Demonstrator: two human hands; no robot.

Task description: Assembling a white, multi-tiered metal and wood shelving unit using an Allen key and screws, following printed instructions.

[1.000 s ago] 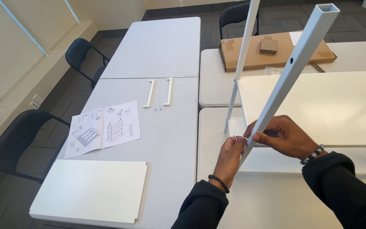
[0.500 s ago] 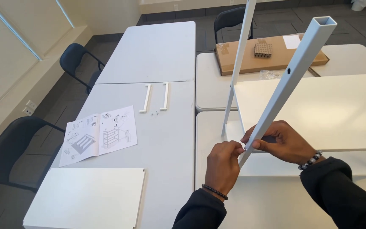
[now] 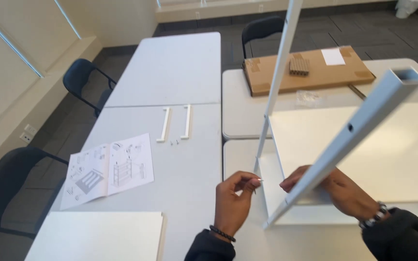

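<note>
Leaning from low centre up to the right, a white square tube (image 3: 344,135) is gripped near its lower end by the right hand (image 3: 339,191), fingers wrapped round it. Just left of the tube's foot, a small screw (image 3: 258,180) is pinched between thumb and fingertips of the left hand (image 3: 233,200); the screw is close to the tube but not touching it. Behind the tube, a white shelf panel (image 3: 402,154) is seen lying flat on the table (image 3: 194,164), with a second white upright (image 3: 279,82) standing at its left edge. Left of the tube, near the bottom edge, another white board (image 3: 97,237) is laid flat. Further left and beyond it, an open instruction booklet (image 3: 107,169) is spread out. Farther back left of the tube, two white bars (image 3: 175,123) lie side by side with small fasteners between their near ends. Beyond the tube, a flat cardboard box (image 3: 310,70) rests at the far end.
</note>
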